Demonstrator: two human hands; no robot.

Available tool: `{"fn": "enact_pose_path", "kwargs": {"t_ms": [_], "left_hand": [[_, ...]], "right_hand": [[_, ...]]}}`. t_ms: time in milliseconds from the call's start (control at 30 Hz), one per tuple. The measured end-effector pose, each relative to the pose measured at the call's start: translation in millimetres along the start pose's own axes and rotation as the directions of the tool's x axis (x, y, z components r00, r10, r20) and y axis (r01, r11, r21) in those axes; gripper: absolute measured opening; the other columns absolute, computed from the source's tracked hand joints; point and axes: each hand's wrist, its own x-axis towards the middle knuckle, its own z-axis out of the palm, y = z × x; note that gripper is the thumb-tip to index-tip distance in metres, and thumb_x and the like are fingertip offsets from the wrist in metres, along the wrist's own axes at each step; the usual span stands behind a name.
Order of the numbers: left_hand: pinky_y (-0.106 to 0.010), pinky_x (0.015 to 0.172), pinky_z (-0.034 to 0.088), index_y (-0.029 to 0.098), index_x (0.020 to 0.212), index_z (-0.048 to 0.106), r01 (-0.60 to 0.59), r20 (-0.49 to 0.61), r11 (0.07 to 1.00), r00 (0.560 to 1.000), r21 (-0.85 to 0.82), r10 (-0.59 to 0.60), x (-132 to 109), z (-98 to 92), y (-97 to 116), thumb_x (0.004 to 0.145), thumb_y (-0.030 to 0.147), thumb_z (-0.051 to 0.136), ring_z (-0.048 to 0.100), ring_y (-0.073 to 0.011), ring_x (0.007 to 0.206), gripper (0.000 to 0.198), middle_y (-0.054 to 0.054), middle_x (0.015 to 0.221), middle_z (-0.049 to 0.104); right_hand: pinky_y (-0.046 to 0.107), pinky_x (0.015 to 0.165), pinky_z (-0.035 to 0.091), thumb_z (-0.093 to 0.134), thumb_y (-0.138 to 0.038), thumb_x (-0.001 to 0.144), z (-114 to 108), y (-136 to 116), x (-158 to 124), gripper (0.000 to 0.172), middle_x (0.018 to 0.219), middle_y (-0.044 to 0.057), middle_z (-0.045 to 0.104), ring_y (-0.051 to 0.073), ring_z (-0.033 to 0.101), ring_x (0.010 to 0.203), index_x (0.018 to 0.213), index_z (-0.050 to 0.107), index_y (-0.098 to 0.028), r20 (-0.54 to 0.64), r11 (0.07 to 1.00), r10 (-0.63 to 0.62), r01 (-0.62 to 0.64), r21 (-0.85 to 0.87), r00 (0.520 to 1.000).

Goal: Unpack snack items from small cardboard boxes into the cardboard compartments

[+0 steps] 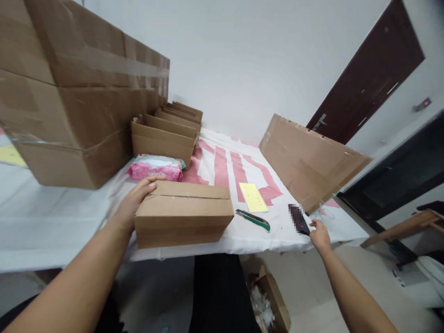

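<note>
A closed cardboard box (183, 212) lies on the white cloth at the table's near edge. My left hand (137, 200) rests on its left end, fingers curled over the top corner. Off to the right, my right hand (319, 235) touches a dark phone-like object (298, 219) lying near the table edge; the fingers are bent around its near end. Between the two hands lie a green utility knife (254, 218) and a yellow paper slip (253, 197).
A pink wipes pack (156, 167) sits behind the box. Large taped cartons (69, 92) fill the left. Folded open boxes (166, 132) stand in a row behind. A flattened cardboard sheet (308, 159) leans at the right. An open carton (272, 296) stands on the floor.
</note>
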Motion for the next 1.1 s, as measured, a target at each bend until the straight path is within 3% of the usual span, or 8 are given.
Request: {"fn": "enact_pose_path", "kwargs": {"t_ms": [400, 500, 633, 767, 867, 967, 1033, 1100], "left_hand": [[-0.022, 0.053, 0.037, 0.021, 0.111, 0.058, 0.052, 0.040, 0.991, 0.998, -0.124, -0.048, -0.5, -1.2, -1.7, 0.067, 0.048, 0.060, 0.052, -0.0154, 0.061, 0.052, 0.002, 0.075, 0.061], [-0.023, 0.056, 0.040, 0.021, 0.110, 0.058, 0.043, 0.055, 0.983, 0.998, -0.178, -0.033, -0.9, -1.8, -3.8, 0.068, 0.053, 0.061, 0.056, -0.0158, 0.065, 0.052, 0.001, 0.081, 0.063], [-0.028, 0.067, 0.047, 0.020, 0.108, 0.056, -0.006, 0.080, 0.950, 0.996, -0.312, 0.032, 0.5, -2.6, -5.1, 0.068, 0.059, 0.062, 0.062, -0.0203, 0.079, 0.056, -0.003, 0.094, 0.065], [-0.030, 0.076, 0.046, 0.019, 0.098, 0.058, -0.160, -0.050, 0.921, 0.987, -0.356, 0.153, 5.0, -9.7, -1.1, 0.067, 0.058, 0.064, 0.062, -0.0207, 0.088, 0.050, -0.006, 0.097, 0.066], [-0.031, 0.081, 0.045, 0.021, 0.093, 0.060, -0.238, -0.103, 0.905, 0.971, -0.353, 0.215, 4.3, -17.6, 5.1, 0.067, 0.052, 0.068, 0.061, -0.0206, 0.092, 0.042, -0.005, 0.096, 0.067], [-0.034, 0.087, 0.044, 0.021, 0.091, 0.064, -0.292, -0.062, 0.928, 0.956, -0.230, 0.285, -1.2, -22.5, 11.5, 0.069, 0.047, 0.069, 0.058, -0.0247, 0.103, 0.035, -0.007, 0.103, 0.066], [-0.036, 0.092, 0.041, 0.020, 0.090, 0.065, -0.314, 0.019, 0.944, 0.948, -0.104, 0.318, -5.8, -23.3, 14.8, 0.070, 0.044, 0.068, 0.055, -0.0273, 0.109, 0.031, -0.008, 0.108, 0.065], [-0.038, 0.096, 0.038, 0.020, 0.089, 0.065, -0.327, 0.102, 0.945, 0.941, 0.007, 0.324, -9.2, -22.8, 16.6, 0.071, 0.041, 0.067, 0.053, -0.0287, 0.112, 0.028, -0.009, 0.113, 0.063]], "right_hand": [[0.034, 0.088, 0.042, 0.042, -0.006, 0.059, -8.4, -17.0, -5.6, 0.045, 0.092, 0.006, 0.067, 0.023, 0.059, 0.098, 0.101, 0.056, -0.018, -0.067, 0.989, 0.010, 0.000, 0.148, 0.998], [0.036, 0.088, 0.044, 0.040, -0.010, 0.064, -6.5, -42.6, -5.4, 0.041, 0.094, 0.008, 0.067, 0.024, 0.060, 0.098, 0.103, 0.054, -0.017, -0.093, 0.968, -0.051, 0.072, 0.241, 0.994], [0.035, 0.088, 0.047, 0.041, -0.024, 0.078, -13.2, -110.5, -19.6, 0.029, 0.102, 0.008, 0.065, 0.022, 0.060, 0.097, 0.104, 0.052, -0.019, -0.130, 0.873, -0.250, 0.281, 0.399, 0.960], [0.036, 0.081, 0.049, 0.047, -0.036, 0.085, -49.1, -194.1, -54.9, 0.023, 0.102, 0.007, 0.063, 0.024, 0.058, 0.095, 0.103, 0.055, -0.024, -0.252, 0.688, -0.514, 0.569, 0.450, 0.820], [0.037, 0.081, 0.049, 0.049, -0.030, 0.087, -78.6, -244.0, -78.0, 0.018, 0.100, 0.007, 0.062, 0.023, 0.059, 0.095, 0.103, 0.055, -0.025, -0.359, 0.491, -0.667, 0.748, 0.447, 0.653], [0.038, 0.082, 0.048, 0.050, -0.021, 0.087, -92.2, -276.9, -88.8, 0.019, 0.099, 0.007, 0.062, 0.023, 0.058, 0.096, 0.104, 0.054, -0.026, -0.414, 0.327, -0.754, 0.838, 0.438, 0.510], [0.039, 0.082, 0.049, 0.050, -0.019, 0.086, -92.0, -289.3, -90.6, 0.018, 0.097, 0.007, 0.061, 0.023, 0.058, 0.096, 0.103, 0.053, -0.025, -0.407, 0.270, -0.791, 0.858, 0.438, 0.457], [0.040, 0.080, 0.049, 0.050, -0.021, 0.087, -86.8, -294.6, -89.9, 0.016, 0.096, 0.008, 0.061, 0.023, 0.058, 0.095, 0.102, 0.054, -0.024, -0.367, 0.275, -0.812, 0.852, 0.446, 0.455]]}}
